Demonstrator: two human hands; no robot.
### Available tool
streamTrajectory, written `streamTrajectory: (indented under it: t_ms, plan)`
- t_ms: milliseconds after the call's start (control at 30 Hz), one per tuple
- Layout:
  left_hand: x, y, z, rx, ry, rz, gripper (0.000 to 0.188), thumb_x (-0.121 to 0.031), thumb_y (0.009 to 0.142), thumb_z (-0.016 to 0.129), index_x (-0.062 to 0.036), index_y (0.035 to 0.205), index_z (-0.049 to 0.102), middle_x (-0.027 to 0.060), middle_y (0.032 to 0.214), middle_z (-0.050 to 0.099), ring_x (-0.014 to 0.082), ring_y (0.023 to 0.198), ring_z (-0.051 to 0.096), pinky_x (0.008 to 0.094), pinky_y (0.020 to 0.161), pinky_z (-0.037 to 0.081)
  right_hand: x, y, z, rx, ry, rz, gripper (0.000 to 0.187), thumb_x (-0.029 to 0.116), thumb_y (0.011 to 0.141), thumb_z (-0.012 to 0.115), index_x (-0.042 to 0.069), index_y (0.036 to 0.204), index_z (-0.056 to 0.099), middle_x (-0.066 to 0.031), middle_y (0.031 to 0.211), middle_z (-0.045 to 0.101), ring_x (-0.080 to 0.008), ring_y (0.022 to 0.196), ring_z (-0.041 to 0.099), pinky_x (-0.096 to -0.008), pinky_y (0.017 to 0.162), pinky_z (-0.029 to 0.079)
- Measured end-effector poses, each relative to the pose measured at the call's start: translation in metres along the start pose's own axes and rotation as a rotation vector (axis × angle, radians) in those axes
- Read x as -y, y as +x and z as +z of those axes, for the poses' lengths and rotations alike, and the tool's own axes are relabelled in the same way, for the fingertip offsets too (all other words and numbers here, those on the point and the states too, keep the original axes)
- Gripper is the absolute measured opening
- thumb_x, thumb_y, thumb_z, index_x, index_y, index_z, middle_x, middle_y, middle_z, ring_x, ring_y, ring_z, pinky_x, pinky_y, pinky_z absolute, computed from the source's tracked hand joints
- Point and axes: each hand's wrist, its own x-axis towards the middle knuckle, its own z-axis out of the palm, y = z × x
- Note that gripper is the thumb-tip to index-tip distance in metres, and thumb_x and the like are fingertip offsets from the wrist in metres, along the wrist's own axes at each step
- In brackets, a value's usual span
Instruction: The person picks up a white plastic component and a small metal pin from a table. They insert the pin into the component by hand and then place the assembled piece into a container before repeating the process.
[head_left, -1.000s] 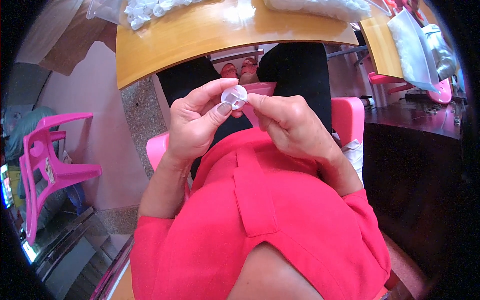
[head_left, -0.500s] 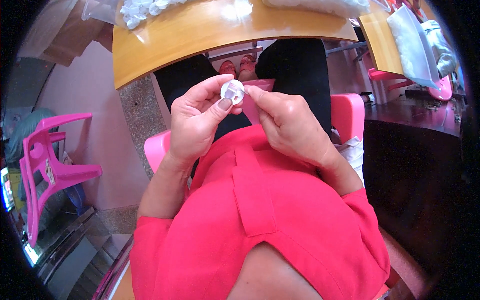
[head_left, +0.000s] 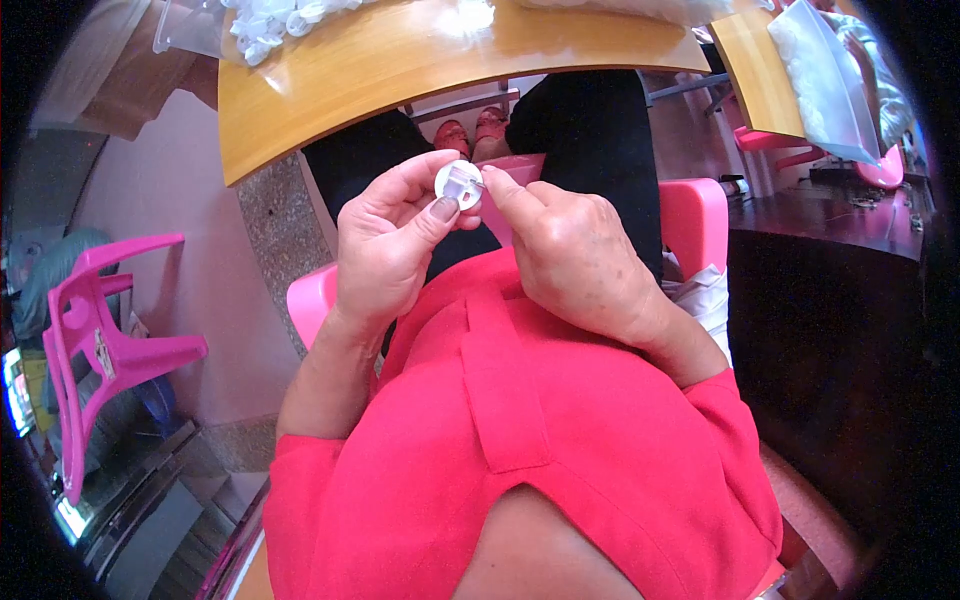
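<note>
Up near the chest, both hands are raised below the wooden worktop [head_left: 330, 80] edge. Left hand [head_left: 385, 250] pinches a small white round cap [head_left: 459, 184] between thumb and forefinger, while right hand [head_left: 575, 255] fingers grip its right edge.

I see a small round cap [head_left: 459, 184] of whitish, half-clear plastic with a smooth, slightly glossy face. The desk [head_left: 400, 60] looks like varnished wood, shiny along its near edge. At its far left corner lies a clear plastic bag [head_left: 195, 25]. My shirt [head_left: 520, 440] is matt cloth.
</note>
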Motion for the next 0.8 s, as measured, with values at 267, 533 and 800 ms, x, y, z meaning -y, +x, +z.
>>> streamTrajectory:
  t_ms: [267, 533, 800]
  plan:
    - [0.000, 0.000, 0.002, -0.009, -0.016, -0.002, 0.034, 0.000, 0.088, 0.061, 0.0051, 0.121, 0.054, 0.0145, 0.108, 0.064, 0.0189, 0.093, 0.063, 0.0326, 0.082, 0.055, -0.002, -0.001, 0.002, -0.006, -0.009, -0.030, 0.038, 0.007, 0.077, 0.055, -0.005, 0.113, 0.051, -0.0183, 0.072, 0.062, -0.0344, 0.063, 0.065, -0.0427, 0.054, 0.052]
    - [0.002, -0.001, 0.001, 0.008, 0.160, 0.053, 0.034, 0.002, 0.088, 0.059, 0.0048, 0.122, 0.054, 0.0127, 0.106, 0.064, 0.0169, 0.091, 0.063, 0.0294, 0.083, 0.053, -0.003, 0.001, 0.004, 0.014, 0.004, -0.021, 0.024, 0.005, 0.077, 0.055, -0.002, 0.099, 0.052, -0.0193, 0.072, 0.062, -0.0355, 0.064, 0.065, -0.0435, 0.055, 0.052]
    - [0.002, -0.002, 0.001, 0.055, 0.302, 0.103, 0.032, 0.005, 0.087, 0.060, 0.0037, 0.119, 0.058, 0.0100, 0.107, 0.062, 0.0144, 0.089, 0.062, 0.0257, 0.081, 0.052, -0.002, 0.003, -0.007, 0.139, 0.011, -0.044, 0.021, -0.002, 0.080, 0.055, -0.002, 0.101, 0.054, -0.0192, 0.075, 0.062, -0.0346, 0.067, 0.064, -0.0418, 0.057, 0.052]
